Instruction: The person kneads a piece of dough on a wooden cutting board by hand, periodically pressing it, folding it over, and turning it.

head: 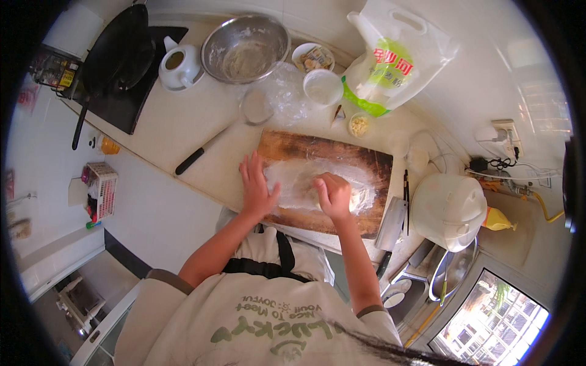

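Observation:
Floured all over its middle, a wooden cutting board [293, 144] lies in front of me on the counter. My left hand [257, 190] is at the board's left edge, fingers apart, with nothing in it. Over the flour [288, 183], right of the middle, my right hand [336, 194] is curled into a fist with the thumb on top. Pale dough or clumped flour [354, 201] shows beside the fist; whether the fingers hold any of it is hidden. A cleaver [392, 222] rests along the board's right edge. Left of the board lies a black-handled knife [190, 161].
Behind the board stand a metal bowl [245, 50], a plastic tub [323, 87], a small cup of chopped pieces [359, 124] and a flour bag [389, 64]. A white teapot [178, 66] is near the black cooktop [137, 105]. At right are chopsticks [406, 201] and a rice cooker [448, 210].

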`<move>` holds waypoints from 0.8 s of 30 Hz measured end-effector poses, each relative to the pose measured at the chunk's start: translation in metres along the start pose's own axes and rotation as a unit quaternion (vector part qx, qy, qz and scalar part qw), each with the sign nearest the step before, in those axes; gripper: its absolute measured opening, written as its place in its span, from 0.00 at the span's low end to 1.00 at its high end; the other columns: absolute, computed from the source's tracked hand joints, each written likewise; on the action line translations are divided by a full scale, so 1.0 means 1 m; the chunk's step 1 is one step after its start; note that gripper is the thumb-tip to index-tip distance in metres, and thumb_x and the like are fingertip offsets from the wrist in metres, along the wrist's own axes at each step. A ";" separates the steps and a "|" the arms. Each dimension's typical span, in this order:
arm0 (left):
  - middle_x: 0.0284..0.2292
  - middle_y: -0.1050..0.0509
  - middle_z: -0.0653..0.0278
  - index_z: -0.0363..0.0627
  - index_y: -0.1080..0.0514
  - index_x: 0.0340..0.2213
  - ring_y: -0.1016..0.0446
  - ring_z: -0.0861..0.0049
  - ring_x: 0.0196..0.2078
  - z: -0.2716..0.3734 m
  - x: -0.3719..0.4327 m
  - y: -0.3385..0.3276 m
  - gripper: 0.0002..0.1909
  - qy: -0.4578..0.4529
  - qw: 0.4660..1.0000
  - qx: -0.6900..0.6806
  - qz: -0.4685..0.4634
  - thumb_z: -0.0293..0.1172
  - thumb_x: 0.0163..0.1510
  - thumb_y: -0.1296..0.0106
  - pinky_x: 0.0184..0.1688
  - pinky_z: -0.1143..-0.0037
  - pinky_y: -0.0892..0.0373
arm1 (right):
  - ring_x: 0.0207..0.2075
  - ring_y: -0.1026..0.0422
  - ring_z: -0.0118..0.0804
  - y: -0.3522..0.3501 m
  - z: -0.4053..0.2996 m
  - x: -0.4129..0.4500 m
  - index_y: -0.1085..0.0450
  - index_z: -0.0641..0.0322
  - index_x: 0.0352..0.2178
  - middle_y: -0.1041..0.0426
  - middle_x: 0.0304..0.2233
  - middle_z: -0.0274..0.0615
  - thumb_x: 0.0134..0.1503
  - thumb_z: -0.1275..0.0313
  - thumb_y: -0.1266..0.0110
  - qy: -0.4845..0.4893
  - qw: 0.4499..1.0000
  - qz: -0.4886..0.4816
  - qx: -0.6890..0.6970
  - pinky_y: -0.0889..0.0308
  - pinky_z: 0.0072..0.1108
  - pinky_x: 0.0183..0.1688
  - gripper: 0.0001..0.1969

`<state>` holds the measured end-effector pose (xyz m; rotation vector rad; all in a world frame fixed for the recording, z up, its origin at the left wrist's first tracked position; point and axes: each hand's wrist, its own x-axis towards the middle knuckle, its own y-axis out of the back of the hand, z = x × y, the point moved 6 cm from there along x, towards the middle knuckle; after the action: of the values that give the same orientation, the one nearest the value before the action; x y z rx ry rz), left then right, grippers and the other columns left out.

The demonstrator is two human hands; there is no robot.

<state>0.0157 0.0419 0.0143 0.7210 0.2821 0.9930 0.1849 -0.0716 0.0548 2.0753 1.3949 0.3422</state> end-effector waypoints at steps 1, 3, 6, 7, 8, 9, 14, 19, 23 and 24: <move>0.55 0.46 0.45 0.34 0.52 0.55 0.53 0.47 0.59 0.030 -0.006 0.000 0.36 -0.106 0.993 0.021 -0.053 0.35 0.48 0.52 0.61 0.58 0.58 | 0.34 0.32 0.37 0.004 -0.001 0.002 0.30 0.65 0.28 0.29 0.29 0.44 0.60 0.52 0.68 0.000 1.000 0.013 -0.005 0.38 0.30 0.39 0.27; 0.55 0.47 0.46 0.36 0.51 0.55 0.53 0.48 0.60 0.058 -0.010 -0.006 0.36 -0.217 0.970 0.042 -0.105 0.35 0.48 0.52 0.61 0.59 0.58 | 0.34 0.32 0.39 0.022 -0.003 0.011 0.30 0.65 0.28 0.30 0.30 0.48 0.59 0.60 0.60 0.058 0.913 0.128 0.382 0.39 0.28 0.38 0.19; 0.56 0.50 0.43 0.42 0.49 0.55 0.53 0.50 0.60 0.060 -0.008 -0.023 0.33 -0.272 0.947 0.045 -0.163 0.36 0.49 0.53 0.60 0.59 0.55 | 0.36 0.33 0.47 0.038 0.021 0.022 0.32 0.68 0.31 0.31 0.29 0.50 0.56 0.66 0.55 0.004 0.936 0.168 0.311 0.39 0.29 0.40 0.13; 0.56 0.50 0.43 0.42 0.49 0.55 0.53 0.50 0.60 0.050 -0.006 -0.022 0.33 -0.274 0.948 0.046 -0.158 0.36 0.49 0.53 0.60 0.59 0.55 | 0.37 0.34 0.49 0.048 0.029 0.022 0.32 0.69 0.32 0.32 0.30 0.50 0.56 0.67 0.54 -0.022 0.967 0.214 0.137 0.40 0.30 0.42 0.12; 0.56 0.50 0.43 0.40 0.50 0.55 0.54 0.50 0.60 0.026 0.006 -0.012 0.33 -0.152 0.983 0.058 -0.085 0.35 0.50 0.54 0.61 0.59 0.56 | 0.41 0.35 0.49 0.049 0.033 0.024 0.35 0.70 0.37 0.33 0.35 0.50 0.54 0.70 0.54 -0.044 0.981 0.184 -0.051 0.43 0.33 0.47 0.12; 0.56 0.50 0.43 0.38 0.50 0.55 0.55 0.50 0.61 0.005 0.010 -0.005 0.32 -0.027 0.998 0.062 -0.017 0.35 0.51 0.55 0.61 0.58 0.57 | 0.41 0.35 0.49 0.048 0.043 0.022 0.35 0.70 0.37 0.33 0.35 0.50 0.54 0.70 0.54 -0.046 0.980 0.187 -0.057 0.43 0.33 0.47 0.12; 0.56 0.50 0.43 0.31 0.52 0.54 0.55 0.49 0.60 -0.011 0.001 -0.011 0.31 0.030 0.997 0.063 -0.019 0.34 0.53 0.60 0.61 0.57 0.59 | 0.48 0.41 0.53 0.018 0.050 0.002 0.40 0.66 0.46 0.39 0.46 0.52 0.52 0.69 0.55 0.014 0.938 0.207 -0.279 0.48 0.41 0.53 0.20; 0.56 0.50 0.43 0.29 0.52 0.54 0.54 0.48 0.60 -0.014 -0.002 -0.007 0.31 0.039 0.991 0.127 -0.031 0.36 0.54 0.63 0.61 0.57 0.60 | 0.52 0.43 0.53 -0.003 0.028 0.008 0.42 0.64 0.50 0.41 0.50 0.54 0.54 0.62 0.60 -0.011 0.947 0.114 -0.299 0.56 0.42 0.58 0.24; 0.55 0.48 0.43 0.28 0.52 0.54 0.54 0.48 0.60 -0.008 -0.001 -0.008 0.32 0.045 0.987 0.134 -0.072 0.39 0.54 0.64 0.61 0.56 0.59 | 0.53 0.43 0.50 0.004 0.038 0.024 0.43 0.63 0.51 0.41 0.51 0.53 0.57 0.58 0.65 -0.039 0.946 0.179 -0.268 0.58 0.41 0.59 0.26; 0.55 0.48 0.43 0.28 0.52 0.54 0.54 0.48 0.60 -0.007 0.001 -0.008 0.32 0.039 0.987 0.137 -0.075 0.39 0.54 0.64 0.61 0.56 0.59 | 0.53 0.43 0.49 0.012 0.043 0.024 0.43 0.63 0.51 0.40 0.51 0.53 0.57 0.55 0.67 -0.063 0.947 0.245 -0.198 0.57 0.40 0.59 0.26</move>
<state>0.0177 0.0426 0.0035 0.8962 0.5415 0.8482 0.2266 -0.0675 0.0260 2.0297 0.6499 0.6232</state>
